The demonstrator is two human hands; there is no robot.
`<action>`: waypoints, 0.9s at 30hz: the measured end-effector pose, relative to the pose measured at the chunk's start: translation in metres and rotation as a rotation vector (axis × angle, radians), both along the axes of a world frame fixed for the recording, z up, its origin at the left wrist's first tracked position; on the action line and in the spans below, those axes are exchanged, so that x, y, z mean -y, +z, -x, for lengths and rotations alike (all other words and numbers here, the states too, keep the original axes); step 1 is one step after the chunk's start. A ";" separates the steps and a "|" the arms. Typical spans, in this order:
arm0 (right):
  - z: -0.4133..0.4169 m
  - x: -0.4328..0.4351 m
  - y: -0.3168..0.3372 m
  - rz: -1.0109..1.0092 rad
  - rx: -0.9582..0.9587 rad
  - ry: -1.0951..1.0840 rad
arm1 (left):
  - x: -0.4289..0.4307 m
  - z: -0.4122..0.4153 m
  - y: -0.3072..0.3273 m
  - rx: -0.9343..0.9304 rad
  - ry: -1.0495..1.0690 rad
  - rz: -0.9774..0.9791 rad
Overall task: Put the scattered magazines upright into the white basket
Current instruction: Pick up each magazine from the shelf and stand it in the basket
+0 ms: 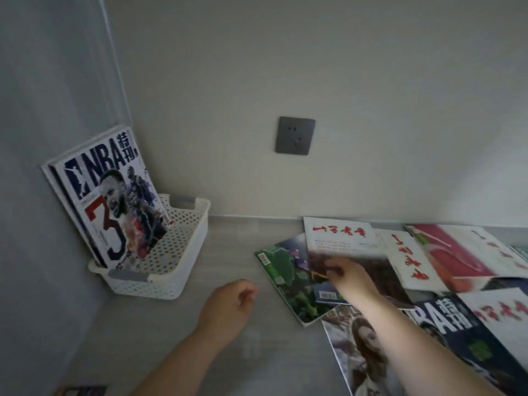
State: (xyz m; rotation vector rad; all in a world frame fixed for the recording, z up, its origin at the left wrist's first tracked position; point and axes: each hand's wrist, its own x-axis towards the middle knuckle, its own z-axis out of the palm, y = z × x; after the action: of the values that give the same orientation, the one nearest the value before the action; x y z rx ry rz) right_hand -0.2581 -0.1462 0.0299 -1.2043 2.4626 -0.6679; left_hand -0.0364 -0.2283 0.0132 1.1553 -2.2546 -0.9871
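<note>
A white perforated basket (183,241) stands in the left corner of the grey table. NBA magazines (111,201) lean upright in it against the left wall. Several magazines lie scattered flat at the right. My right hand (347,274) pinches the lower left edge of a white magazine with red lettering (340,238), which lies over a green-covered magazine (288,284). My left hand (228,307) hovers over the bare table between basket and pile, fingers loosely curled, holding nothing.
A grey wall socket (295,135) sits on the back wall. More magazines overlap at the right: a red-and-white one (463,252), a dark NBA issue (457,324), one with a portrait cover (360,347). A dark object (83,391) peeks in at the bottom left.
</note>
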 end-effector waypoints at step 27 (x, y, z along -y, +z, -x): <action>0.110 -0.081 -0.096 -0.148 -0.087 -0.093 | -0.050 0.198 -0.056 0.459 0.082 0.001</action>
State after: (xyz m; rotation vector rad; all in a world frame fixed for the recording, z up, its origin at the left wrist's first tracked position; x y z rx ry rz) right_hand -0.3682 -0.0653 -0.0659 -1.0905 2.6020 -0.4568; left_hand -0.2346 -0.1787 -0.0423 1.5927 -2.5207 -0.7431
